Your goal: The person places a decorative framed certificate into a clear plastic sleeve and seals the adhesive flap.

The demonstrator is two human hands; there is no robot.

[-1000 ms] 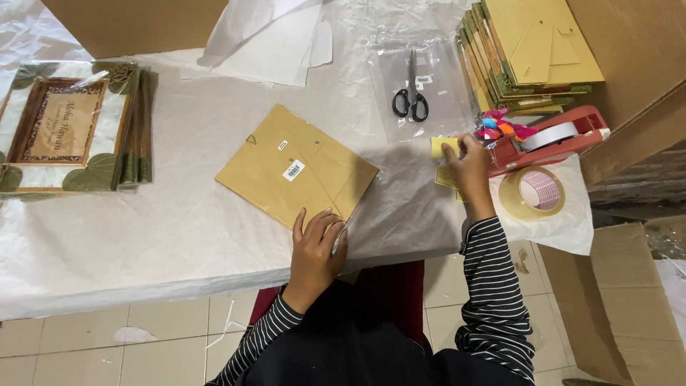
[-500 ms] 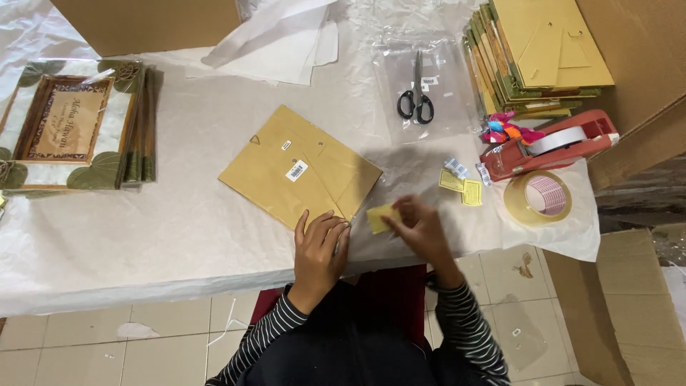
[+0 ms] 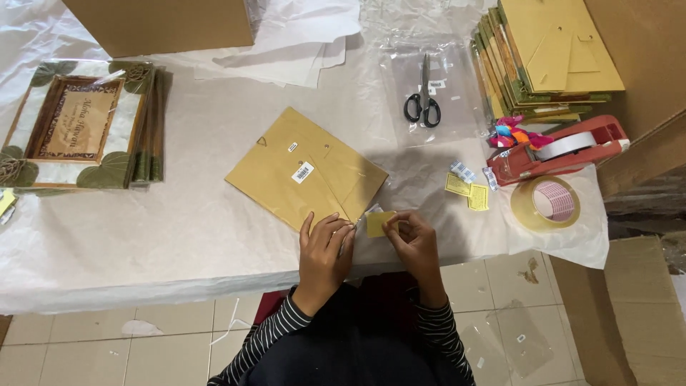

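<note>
Small yellow sticker [image 3: 376,223] pinched at near corner of brown frame back [image 3: 306,169].
Right hand [image 3: 413,239] fingertips closed on sticker; left hand [image 3: 325,250] flat, open, pressing frame back's near edge, holding nothing.

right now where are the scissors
In the head view the scissors lie on a clear plastic sleeve at upper right, left of the stacked frames.

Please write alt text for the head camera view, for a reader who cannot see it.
A person's right hand pinches a small yellow sticker at the edge of a paper-covered table, while the left hand rests on the corner of a tan frame back. Scissors, a red tape dispenser and a tape roll lie to the right.
</note>
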